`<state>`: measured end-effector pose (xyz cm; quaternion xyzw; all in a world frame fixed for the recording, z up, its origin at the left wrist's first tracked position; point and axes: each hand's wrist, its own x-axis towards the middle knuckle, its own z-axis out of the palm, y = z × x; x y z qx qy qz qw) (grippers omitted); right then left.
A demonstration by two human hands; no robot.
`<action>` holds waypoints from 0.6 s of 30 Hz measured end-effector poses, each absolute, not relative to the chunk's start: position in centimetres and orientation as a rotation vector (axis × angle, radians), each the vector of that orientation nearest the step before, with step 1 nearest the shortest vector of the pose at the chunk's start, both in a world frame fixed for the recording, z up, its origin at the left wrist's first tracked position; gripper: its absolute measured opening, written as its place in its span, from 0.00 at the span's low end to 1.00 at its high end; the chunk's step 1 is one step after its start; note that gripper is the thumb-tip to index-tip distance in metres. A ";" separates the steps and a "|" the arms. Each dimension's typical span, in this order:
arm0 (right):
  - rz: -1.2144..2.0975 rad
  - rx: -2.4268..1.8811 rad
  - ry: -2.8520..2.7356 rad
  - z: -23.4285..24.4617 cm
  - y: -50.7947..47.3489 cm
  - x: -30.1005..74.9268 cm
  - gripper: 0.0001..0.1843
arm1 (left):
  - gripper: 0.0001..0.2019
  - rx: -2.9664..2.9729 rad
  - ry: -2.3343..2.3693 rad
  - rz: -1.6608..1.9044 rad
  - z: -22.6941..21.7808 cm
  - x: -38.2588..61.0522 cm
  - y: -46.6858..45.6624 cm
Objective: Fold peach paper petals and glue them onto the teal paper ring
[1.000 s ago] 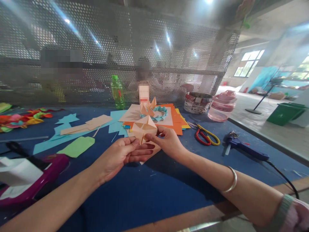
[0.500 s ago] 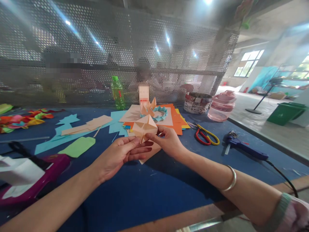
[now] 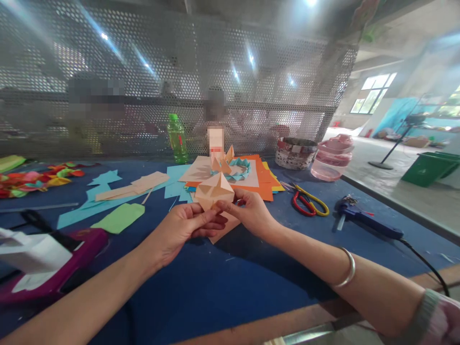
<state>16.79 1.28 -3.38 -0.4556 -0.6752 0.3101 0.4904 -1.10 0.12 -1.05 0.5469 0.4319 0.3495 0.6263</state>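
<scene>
The left hand (image 3: 181, 232) and right hand (image 3: 251, 213) each grip clamped on a folded peach paper model (image 3: 214, 190), already creased to a peak; a folded teal paper ring (image 3: 235, 169) sits at 12 o'clock on orange paper (image 3: 264, 191).

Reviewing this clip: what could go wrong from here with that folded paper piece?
The folded peach paper model is pinched only between the left hand and right hand, so it might crush or slip. The hot glue gun lies beyond the right forearm; an arm sweep could snag its black cord.
</scene>
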 end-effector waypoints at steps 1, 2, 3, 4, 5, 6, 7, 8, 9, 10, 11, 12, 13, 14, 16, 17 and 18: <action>0.765 -1.097 -1.635 -3.4 1.2 16.8 0.18 | 0.11 1.258 0.992 0.803 -1.1 -1.1 0.1; 0.782 -1.089 -1.631 -3.4 1.2 16.7 0.18 | 0.11 1.262 0.993 0.805 -1.1 -1.1 0.1; 0.801 -1.084 -1.624 -3.4 1.2 16.7 0.18 | 0.11 1.267 0.994 0.807 -1.1 -1.1 0.1; 0.820 -1.081 -1.616 -3.4 1.2 16.6 0.18 | 0.11 1.274 0.997 0.808 -1.1 -1.1 0.1; 0.840 -1.078 -1.610 -3.4 1.2 16.6 0.18 | 0.11 1.279 1.000 0.809 -1.2 -1.1 0.1; 0.858 -1.075 -1.606 -3.5 1.2 16.6 0.18 | 0.11 1.281 1.003 0.810 -1.2 -1.1 0.1; 0.875 -1.072 -1.605 -3.5 1.1 16.5 0.17 | 0.11 1.281 1.004 0.813 -1.2 -1.1 0.1; 0.889 -1.070 -1.603 -3.4 1.1 16.5 0.17 | 0.11 1.280 1.004 0.815 -1.2 -1.1 0.1; 0.901 -1.068 -1.602 -3.4 1.1 16.5 0.17 | 0.11 1.279 1.003 0.818 -1.3 -1.1 0.1; 0.909 -1.069 -1.603 -3.3 1.1 16.5 0.17 | 0.12 1.278 1.002 0.820 -1.3 -1.1 0.1; 0.911 -1.073 -1.603 -3.2 1.0 16.5 0.17 | 0.12 1.275 1.005 0.825 -1.3 -1.1 0.0; 0.908 -1.080 -1.605 -3.2 1.0 16.5 0.17 | 0.12 1.272 1.008 0.829 -1.3 -1.1 0.0; 0.900 -1.093 -1.611 -3.1 0.9 16.5 0.17 | 0.12 1.268 1.011 0.833 -1.3 -1.2 0.0; 0.888 -1.108 -1.619 -3.0 0.9 16.5 0.17 | 0.11 1.265 1.015 0.837 -1.3 -1.2 0.0; 0.862 -1.137 -1.637 -2.9 0.8 16.5 0.17 | 0.11 1.263 1.018 0.842 -1.3 -1.1 0.0; 0.856 -1.148 -1.643 -2.9 0.8 16.5 0.17 | 0.10 1.265 1.019 0.846 -1.3 -1.1 0.0; 0.855 -1.157 -1.648 -2.9 0.8 16.5 0.17 | 0.10 1.269 1.019 0.850 -1.3 -1.1 0.0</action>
